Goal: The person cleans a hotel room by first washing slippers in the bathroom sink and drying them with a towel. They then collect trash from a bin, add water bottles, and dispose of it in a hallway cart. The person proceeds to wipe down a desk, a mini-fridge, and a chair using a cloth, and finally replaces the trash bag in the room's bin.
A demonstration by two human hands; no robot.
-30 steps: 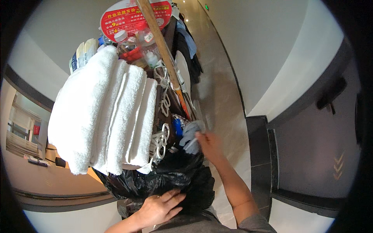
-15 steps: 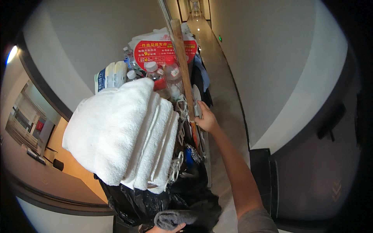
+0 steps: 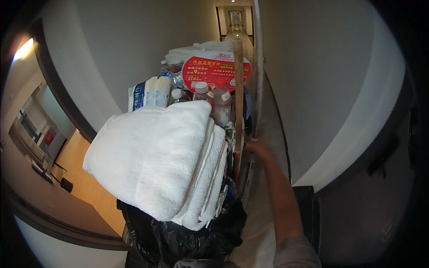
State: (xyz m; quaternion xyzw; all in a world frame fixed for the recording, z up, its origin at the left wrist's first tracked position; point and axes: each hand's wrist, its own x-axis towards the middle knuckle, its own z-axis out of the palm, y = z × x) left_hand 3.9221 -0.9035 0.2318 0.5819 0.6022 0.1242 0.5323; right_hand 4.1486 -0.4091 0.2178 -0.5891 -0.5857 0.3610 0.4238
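My right hand (image 3: 257, 145), slightly blurred, is closed round the lower visible part of a pale, shiny pole (image 3: 258, 80) that rises past the top of the view. Just left of it, a flat wooden stick (image 3: 238, 89) stands upright at the cart's right side. At the bottom edge shows a grey cloth (image 3: 194, 263); the left hand holding it is almost wholly cut off. A thick stack of folded white towels (image 3: 152, 156) lies on the loaded cart, above a black plastic bag (image 3: 178, 241).
Behind the towels are plastic bottles (image 3: 202, 91), a soft white and blue pack (image 3: 152, 93) and a red round-edged sign (image 3: 214, 73). A doorway with wood flooring (image 3: 100, 201) opens on the left. A grey wall (image 3: 308, 102) flanks the right; the corridor (image 3: 237, 31) stretches ahead.
The pole has swung from leaning left across the wooden stick to upright on its right, my right hand shifting right with it. The grey cloth and left hand have dropped towards the bottom edge.
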